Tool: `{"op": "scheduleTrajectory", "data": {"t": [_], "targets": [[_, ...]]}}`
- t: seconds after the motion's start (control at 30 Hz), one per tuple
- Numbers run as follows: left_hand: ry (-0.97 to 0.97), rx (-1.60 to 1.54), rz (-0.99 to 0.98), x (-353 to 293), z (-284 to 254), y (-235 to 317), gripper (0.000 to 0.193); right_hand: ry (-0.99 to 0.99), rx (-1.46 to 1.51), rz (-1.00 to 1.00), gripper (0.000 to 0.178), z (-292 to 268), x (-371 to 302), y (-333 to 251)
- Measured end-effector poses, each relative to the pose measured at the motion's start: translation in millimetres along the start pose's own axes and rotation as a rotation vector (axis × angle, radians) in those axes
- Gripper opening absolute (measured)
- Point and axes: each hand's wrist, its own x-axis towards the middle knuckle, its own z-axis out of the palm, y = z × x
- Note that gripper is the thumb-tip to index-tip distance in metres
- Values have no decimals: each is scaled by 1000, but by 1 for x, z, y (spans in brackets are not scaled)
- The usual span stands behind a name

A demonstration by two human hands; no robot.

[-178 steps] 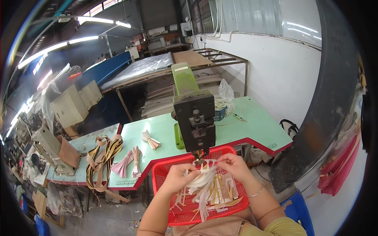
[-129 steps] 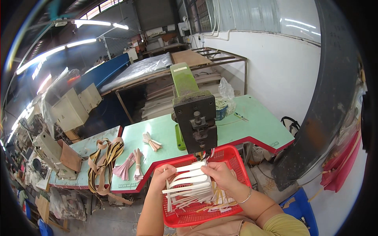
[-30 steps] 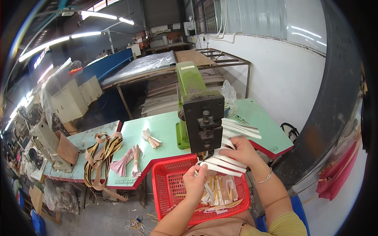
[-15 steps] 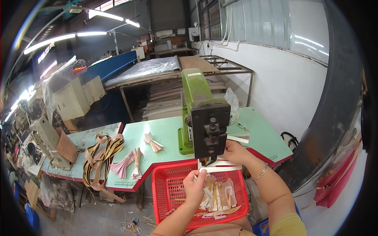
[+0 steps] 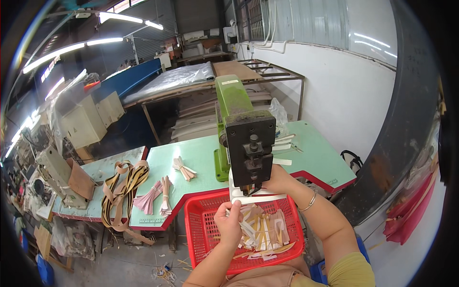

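Note:
My left hand is closed, thumb against fingers, on the near end of a white strip. That strip lies crosswise just below the black head of a green bench machine. Close behind the head's right side is my right hand; the head hides its fingers, so their grip cannot be made out. Beneath both hands a red plastic basket holds many cut strips and offcuts in white, tan and yellow. More white strips rest on the table right of the machine.
On the green table lie a small strip bundle, pink bundles and black-and-tan straps. A sewing machine stands left. A clear plastic bag sits behind the machine. A dark pillar rises on the right.
My right hand has moved left and slightly up, farther behind the machine head. My left hand has shifted slightly left with the strip's end. The whole view has turned a little.

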Motion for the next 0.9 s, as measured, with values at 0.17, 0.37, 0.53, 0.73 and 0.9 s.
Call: {"op": "scheduleTrajectory", "data": {"t": [0.17, 0.37, 0.53, 0.73, 0.9], "targets": [[16, 67, 40, 2, -3, 5, 13, 80, -150, -109, 32, 12, 7, 13], [28, 29, 190, -3, -12, -2, 7, 519, 540, -91, 18, 27, -2, 40], [-119, 450, 99, -5, -35, -48, 3, 786, 1069, 270, 12, 87, -45, 64], [-343, 372, -273, -3, -6, -55, 21, 834, 1256, 163, 19, 123, -94, 59], [-597, 1013, 307, -2, -13, -26, 15, 1103, 1247, 376, 46, 81, -131, 122]]}}
